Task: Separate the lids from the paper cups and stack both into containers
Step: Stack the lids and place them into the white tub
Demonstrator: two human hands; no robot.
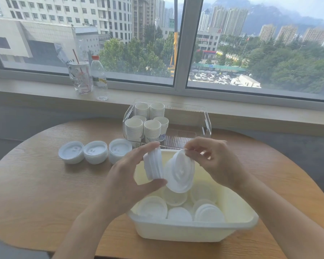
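My left hand (pixel 127 176) grips a short stack of white lids (pixel 153 165) on edge, above the white plastic bin (pixel 238 208). My right hand (pixel 211 161) pinches the rim of a second stack of white lids (pixel 180 174), tilted toward the first and touching it. Several lid stacks (pixel 153 206) lie in the bin's bottom. Behind it, a clear plastic container (pixel 206 120) holds several stacks of paper cups (pixel 151 129) in its left part. Three lid stacks (pixel 95 152) sit on the table to the left.
The round wooden table (pixel 36 184) stands against a window ledge. On the ledge stand a clear drink cup with a red straw (pixel 80 77) and a plastic water bottle (pixel 99 77).
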